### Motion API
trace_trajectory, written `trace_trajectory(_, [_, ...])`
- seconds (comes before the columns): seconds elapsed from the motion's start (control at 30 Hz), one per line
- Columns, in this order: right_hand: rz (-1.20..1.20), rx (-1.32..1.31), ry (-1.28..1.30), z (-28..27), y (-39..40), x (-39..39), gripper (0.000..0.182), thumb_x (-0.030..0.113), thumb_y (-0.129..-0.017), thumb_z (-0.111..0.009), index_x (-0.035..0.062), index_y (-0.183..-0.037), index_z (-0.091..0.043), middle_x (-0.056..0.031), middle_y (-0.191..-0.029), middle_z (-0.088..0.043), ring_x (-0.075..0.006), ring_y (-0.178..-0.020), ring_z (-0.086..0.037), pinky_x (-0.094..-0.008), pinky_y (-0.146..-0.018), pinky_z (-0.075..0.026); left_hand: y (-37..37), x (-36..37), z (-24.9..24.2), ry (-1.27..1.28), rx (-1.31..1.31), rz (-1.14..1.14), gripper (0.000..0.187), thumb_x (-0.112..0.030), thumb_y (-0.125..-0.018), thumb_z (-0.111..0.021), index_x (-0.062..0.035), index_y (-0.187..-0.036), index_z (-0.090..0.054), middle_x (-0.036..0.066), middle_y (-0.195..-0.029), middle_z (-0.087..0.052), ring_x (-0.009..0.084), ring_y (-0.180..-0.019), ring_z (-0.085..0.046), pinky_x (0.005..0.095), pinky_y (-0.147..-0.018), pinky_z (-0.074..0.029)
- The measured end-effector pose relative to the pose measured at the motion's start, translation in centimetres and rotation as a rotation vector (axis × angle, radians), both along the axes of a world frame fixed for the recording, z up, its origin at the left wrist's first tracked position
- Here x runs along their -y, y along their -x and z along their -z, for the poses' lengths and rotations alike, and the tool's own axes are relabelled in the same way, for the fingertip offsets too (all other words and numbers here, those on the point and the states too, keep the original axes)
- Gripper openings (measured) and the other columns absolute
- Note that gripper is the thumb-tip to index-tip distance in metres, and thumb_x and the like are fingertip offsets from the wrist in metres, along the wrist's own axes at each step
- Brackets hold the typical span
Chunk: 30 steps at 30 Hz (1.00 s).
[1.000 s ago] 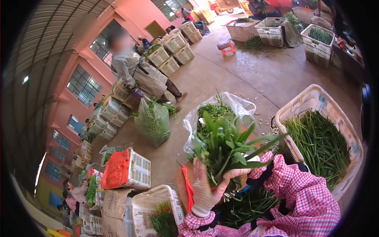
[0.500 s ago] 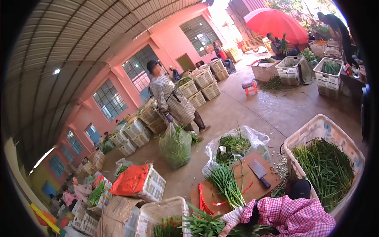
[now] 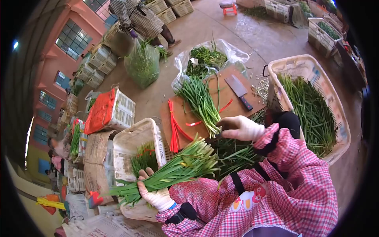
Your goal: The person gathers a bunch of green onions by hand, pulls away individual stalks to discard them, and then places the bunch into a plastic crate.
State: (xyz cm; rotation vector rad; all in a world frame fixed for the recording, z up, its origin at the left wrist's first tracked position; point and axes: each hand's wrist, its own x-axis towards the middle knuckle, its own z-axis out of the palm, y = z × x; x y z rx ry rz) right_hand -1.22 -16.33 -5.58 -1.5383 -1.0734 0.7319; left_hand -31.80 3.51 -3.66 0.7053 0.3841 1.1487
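Note:
My left hand (image 3: 153, 193), wrapped in pale tape at the wrist, is closed round a bunch of green chives (image 3: 177, 164), its leaves pointing left. My right hand (image 3: 241, 128) is at the white stem ends of another bunch (image 3: 200, 100) that lies on the brown board (image 3: 229, 107); its fingertips are partly hidden, so its grip is unclear. Red ties (image 3: 173, 128) lie on the board left of that bunch. A cleaver (image 3: 239, 90) with a dark handle rests on the board's right side.
A large crate of greens (image 3: 339, 118) stands right; a white crate (image 3: 119, 152) holding tied bunches stands left. Behind the board is an open clear bag (image 3: 233, 53) of greens. A person (image 3: 144, 19) stands beyond, holding a filled bag (image 3: 143, 65). Leaves (image 3: 233, 152) lie below the board.
The view has tilted down and shifted. My left hand now shows with a bunch in it, raised before the left crate. My right hand is now at the stem ends of the board's bunch.

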Motion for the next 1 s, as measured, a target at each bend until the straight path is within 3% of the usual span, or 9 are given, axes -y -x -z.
trace_trajectory(0.07, [-0.013, -0.148, -0.004, 0.5, 0.5, 2.2, 0.032, 0.013, -0.087, -0.061, 0.0014, -0.117, -0.058, -0.0047, -0.095, -0.066, -0.0107, -0.085, -0.059, -0.0284, -0.08, -0.049, 0.9, -1.1, 0.7, -0.087, 0.036, 0.005, 0.017, -0.033, -0.09, -0.058, -0.0178, -0.095, -0.065, -0.001, -0.113, -0.064, 0.022, -0.109, -0.057, 0.059, -0.097, -0.04])
trace_trajectory(0.2, [-0.054, -0.569, 0.07, -0.4, 4.1, 3.8, 0.026, 0.013, -0.088, -0.061, 0.0026, -0.112, -0.062, -0.0007, -0.086, -0.065, -0.0072, -0.078, -0.057, -0.0257, -0.073, -0.049, 1.5, -1.0, 1.2, -0.126, 0.095, 0.052, 0.018, -0.034, -0.09, -0.058, -0.0192, -0.089, -0.069, -0.005, -0.111, -0.064, 0.0221, -0.112, -0.054, 0.0628, -0.102, -0.031])
trace_trajectory(0.27, [-0.035, -0.281, 0.058, -0.9, 6.0, 2.7, 0.03, 0.018, -0.085, -0.063, 0.0043, -0.112, -0.062, -0.007, -0.087, -0.067, -0.0126, -0.079, -0.062, -0.0298, -0.075, -0.05, 1.4, -1.0, 1.2, -0.092, 0.124, 0.043, 0.02, -0.036, -0.089, -0.058, -0.019, -0.087, -0.07, -0.005, -0.11, -0.065, 0.0221, -0.112, -0.054, 0.0626, -0.102, -0.031])
trace_trajectory(0.33, [-0.005, 0.04, 0.157, -1.4, 6.9, 0.8, 0.043, 0.038, -0.079, -0.067, 0.0085, -0.11, -0.062, -0.0195, -0.088, -0.065, -0.0336, -0.082, -0.064, -0.0383, -0.075, -0.051, 0.5, -0.4, 0.8, -0.075, 0.12, 0.053, 0.022, -0.037, -0.089, -0.059, -0.0188, -0.085, -0.07, -0.004, -0.109, -0.065, 0.0223, -0.113, -0.054, 0.0623, -0.102, -0.031])
trace_trajectory(0.4, [0.0, 0.269, 0.269, -0.8, 7.5, -1.7, 0.051, 0.048, -0.076, -0.067, 0.0096, -0.109, -0.062, -0.0196, -0.087, -0.065, -0.0366, -0.082, -0.064, -0.0415, -0.074, -0.051, -1.0, 0.9, 0.0, -0.135, 0.081, 0.087, 0.023, -0.037, -0.092, -0.054, -0.0176, -0.092, -0.067, -0.004, -0.111, -0.064, 0.0209, -0.111, -0.056, 0.0577, -0.101, -0.037])
trace_trajectory(0.63, [0.071, 0.274, -0.012, 0.7, 9.9, -4.2, 0.026, 0.029, -0.079, -0.065, 0.0114, -0.098, -0.066, -0.0141, -0.085, -0.065, -0.0326, -0.078, -0.064, -0.0405, -0.071, -0.051, -4.3, 1.4, -1.0, -0.162, -0.052, 0.045, 0.02, -0.032, -0.089, -0.06, -0.013, -0.094, -0.059, 0.006, -0.125, -0.056, 0.0254, -0.118, -0.05, 0.0545, -0.101, -0.038])
trace_trajectory(0.77, [0.011, 0.259, -0.206, 1.4, 9.1, -3.2, 0.034, 0.027, -0.081, -0.067, 0.0026, -0.104, -0.063, -0.0175, -0.091, -0.064, -0.033, -0.08, -0.064, -0.0375, -0.07, -0.051, -4.3, -0.3, -1.0, -0.084, -0.146, 0.053, 0.019, -0.028, -0.085, -0.065, -0.0124, -0.095, -0.06, 0.006, -0.131, -0.052, 0.0244, -0.123, -0.045, 0.052, -0.105, -0.033])
trace_trajectory(0.9, [0.053, 0.379, -0.028, 0.0, 8.5, -1.8, 0.028, 0.029, -0.079, -0.065, 0.0093, -0.099, -0.065, -0.0167, -0.065, -0.06, -0.0338, -0.061, -0.062, -0.0397, -0.057, -0.05, -4.9, -0.5, -1.2, -0.044, -0.182, 0.121, 0.015, -0.025, -0.085, -0.066, -0.0129, -0.092, -0.061, 0.005, -0.131, -0.052, 0.0247, -0.124, -0.044, 0.0524, -0.099, -0.04])
trace_trajectory(1.0, [0.196, 0.478, 0.026, 1.3, 7.9, -2.9, 0.023, 0.029, -0.08, -0.063, 0.0128, -0.096, -0.068, -0.0163, -0.071, -0.063, -0.0333, -0.066, -0.063, -0.0401, -0.06, -0.051, -5.4, 0.0, -0.9, -0.036, -0.131, 0.226, 0.017, -0.027, -0.086, -0.066, -0.0139, -0.096, -0.062, 0.002, -0.128, -0.053, 0.0271, -0.118, -0.049, 0.0535, -0.095, -0.043])
